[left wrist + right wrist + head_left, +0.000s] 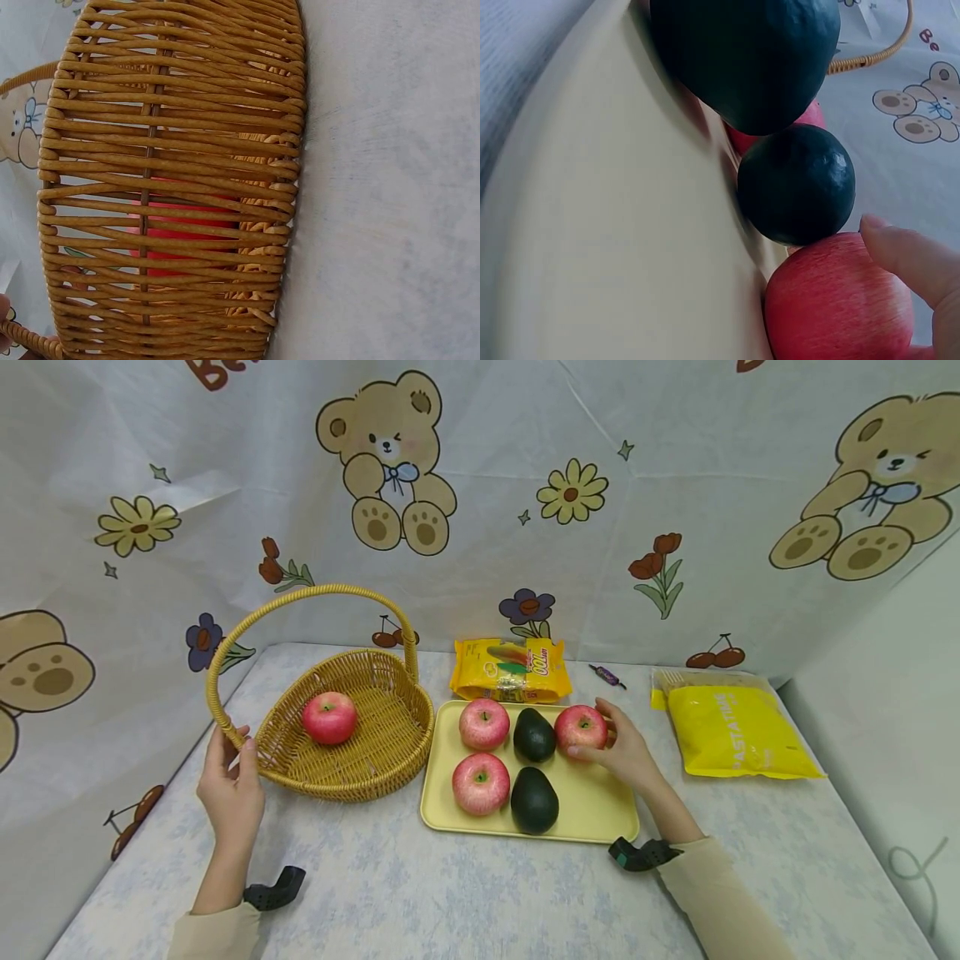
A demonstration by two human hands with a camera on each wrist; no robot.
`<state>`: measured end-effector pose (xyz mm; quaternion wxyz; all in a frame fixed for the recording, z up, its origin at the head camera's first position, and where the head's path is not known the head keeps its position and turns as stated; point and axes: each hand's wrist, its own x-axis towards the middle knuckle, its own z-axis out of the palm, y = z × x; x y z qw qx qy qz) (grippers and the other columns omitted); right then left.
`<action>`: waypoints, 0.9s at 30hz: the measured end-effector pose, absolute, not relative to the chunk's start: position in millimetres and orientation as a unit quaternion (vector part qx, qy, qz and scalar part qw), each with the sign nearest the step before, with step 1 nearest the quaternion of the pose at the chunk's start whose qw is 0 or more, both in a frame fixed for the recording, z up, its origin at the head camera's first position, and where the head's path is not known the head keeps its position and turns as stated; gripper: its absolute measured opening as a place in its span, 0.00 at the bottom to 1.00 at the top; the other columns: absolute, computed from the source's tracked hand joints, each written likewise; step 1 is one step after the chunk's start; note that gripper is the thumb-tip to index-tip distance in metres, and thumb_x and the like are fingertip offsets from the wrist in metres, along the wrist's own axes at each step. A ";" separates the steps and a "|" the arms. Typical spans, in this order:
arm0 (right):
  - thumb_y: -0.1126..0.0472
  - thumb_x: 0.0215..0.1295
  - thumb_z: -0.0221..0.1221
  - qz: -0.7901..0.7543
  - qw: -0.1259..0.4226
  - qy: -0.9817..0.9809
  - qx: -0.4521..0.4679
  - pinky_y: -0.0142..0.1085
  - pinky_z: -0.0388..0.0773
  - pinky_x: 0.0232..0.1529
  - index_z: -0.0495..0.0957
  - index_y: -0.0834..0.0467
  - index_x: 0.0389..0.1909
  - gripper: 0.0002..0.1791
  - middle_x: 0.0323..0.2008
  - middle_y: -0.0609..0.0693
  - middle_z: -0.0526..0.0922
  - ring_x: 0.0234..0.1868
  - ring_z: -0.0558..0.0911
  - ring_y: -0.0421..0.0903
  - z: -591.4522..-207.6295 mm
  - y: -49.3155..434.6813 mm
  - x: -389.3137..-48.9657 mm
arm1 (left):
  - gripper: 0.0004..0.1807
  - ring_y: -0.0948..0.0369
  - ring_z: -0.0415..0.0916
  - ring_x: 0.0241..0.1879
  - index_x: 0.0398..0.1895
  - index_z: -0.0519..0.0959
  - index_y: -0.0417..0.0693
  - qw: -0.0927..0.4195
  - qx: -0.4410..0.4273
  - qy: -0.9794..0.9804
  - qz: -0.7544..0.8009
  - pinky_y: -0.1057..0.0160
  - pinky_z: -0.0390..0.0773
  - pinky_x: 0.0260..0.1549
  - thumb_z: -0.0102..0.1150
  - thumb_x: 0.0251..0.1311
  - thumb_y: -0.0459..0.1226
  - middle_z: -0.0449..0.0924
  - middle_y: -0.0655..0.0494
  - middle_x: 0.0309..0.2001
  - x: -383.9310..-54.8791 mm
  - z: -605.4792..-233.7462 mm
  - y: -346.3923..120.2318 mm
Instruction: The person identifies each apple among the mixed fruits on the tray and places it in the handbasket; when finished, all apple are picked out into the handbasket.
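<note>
Right hand [626, 752] holds a red apple [583, 724] on the tray [600, 806]; left hand [234, 789] grips the basket's [348, 789] handle [333, 589].
Right thumb and fingers curl round the red apple at the tray's far right, beside the far avocado [535, 735]; two more apples [482, 783] sit left. Left thumb and fingers close round the handle's near-left end; another apple [330, 718] lies in the basket, left of the tray.

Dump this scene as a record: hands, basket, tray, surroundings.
left hand: holds handle near its left base
right hand: fingers round the rightmost apple, at the tray
basket: one apple inside
tray contents: two other apples, two avocados
behind tray: yellow pack
right of tray: pasta pack
</note>
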<state>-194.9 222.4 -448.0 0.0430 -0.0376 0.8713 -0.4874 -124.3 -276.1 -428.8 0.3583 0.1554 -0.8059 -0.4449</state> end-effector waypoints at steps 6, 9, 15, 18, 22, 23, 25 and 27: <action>0.51 0.56 0.70 -0.473 0.045 0.879 -0.045 0.56 0.68 0.64 0.49 0.61 0.76 0.54 0.70 0.66 0.61 0.63 0.69 0.64 -451.3 224.3 -196.4 | 0.24 0.77 0.71 0.51 0.70 0.67 0.60 0.359 0.154 -0.806 -0.445 0.82 0.70 0.46 0.48 0.73 0.38 0.78 0.48 0.55 -124.1 -429.0 -276.2; 0.51 0.57 0.70 -0.468 0.043 0.881 -0.048 0.56 0.69 0.64 0.50 0.60 0.76 0.53 0.69 0.66 0.62 0.63 0.69 0.64 -454.5 225.5 -198.0 | 0.24 0.73 0.73 0.53 0.70 0.67 0.59 0.359 0.153 -0.806 -0.445 0.82 0.70 0.46 0.48 0.73 0.38 0.78 0.48 0.55 -124.1 -428.8 -276.4; 0.50 0.57 0.70 -0.463 0.043 0.884 -0.049 0.56 0.69 0.63 0.51 0.59 0.75 0.51 0.68 0.65 0.64 0.62 0.70 0.63 -457.4 225.3 -199.3 | 0.24 0.68 0.74 0.55 0.70 0.67 0.59 0.356 0.154 -0.808 -0.443 0.81 0.70 0.47 0.48 0.73 0.38 0.78 0.49 0.56 -123.9 -428.3 -276.6; 0.50 0.57 0.69 -0.461 0.043 0.885 -0.046 0.56 0.70 0.62 0.51 0.59 0.75 0.51 0.67 0.65 0.64 0.61 0.70 0.63 -457.2 224.6 -199.2 | 0.24 0.67 0.74 0.55 0.70 0.67 0.59 0.354 0.155 -0.809 -0.442 0.81 0.70 0.47 0.48 0.73 0.38 0.78 0.49 0.56 -123.8 -428.0 -276.5; 0.50 0.57 0.69 -0.455 0.043 0.888 -0.043 0.55 0.71 0.62 0.51 0.59 0.75 0.51 0.67 0.65 0.65 0.60 0.71 0.62 -456.5 223.9 -199.2 | 0.24 0.68 0.73 0.55 0.70 0.67 0.60 0.352 0.157 -0.810 -0.443 0.81 0.70 0.48 0.48 0.73 0.38 0.78 0.50 0.55 -123.6 -427.5 -276.2; 0.50 0.57 0.69 -0.454 0.043 0.889 -0.042 0.55 0.71 0.61 0.51 0.59 0.75 0.51 0.67 0.65 0.65 0.60 0.71 0.62 -456.4 223.8 -199.2 | 0.24 0.68 0.73 0.55 0.70 0.67 0.60 0.352 0.157 -0.809 -0.443 0.81 0.70 0.48 0.48 0.73 0.39 0.78 0.50 0.55 -123.5 -427.4 -276.2; 0.51 0.57 0.69 -0.452 0.041 0.890 -0.041 0.54 0.71 0.61 0.52 0.59 0.75 0.51 0.66 0.65 0.66 0.60 0.71 0.62 -456.4 223.9 -199.1 | 0.24 0.68 0.74 0.55 0.70 0.67 0.60 0.352 0.158 -0.810 -0.442 0.80 0.70 0.48 0.48 0.73 0.39 0.78 0.50 0.56 -123.5 -427.4 -276.1; 0.51 0.57 0.70 -0.452 0.038 0.890 -0.041 0.54 0.72 0.61 0.52 0.60 0.75 0.50 0.66 0.65 0.67 0.59 0.72 0.62 -456.5 223.9 -199.3 | 0.24 0.66 0.74 0.55 0.70 0.67 0.61 0.351 0.158 -0.811 -0.441 0.80 0.70 0.48 0.47 0.73 0.39 0.78 0.50 0.56 -123.7 -427.7 -276.0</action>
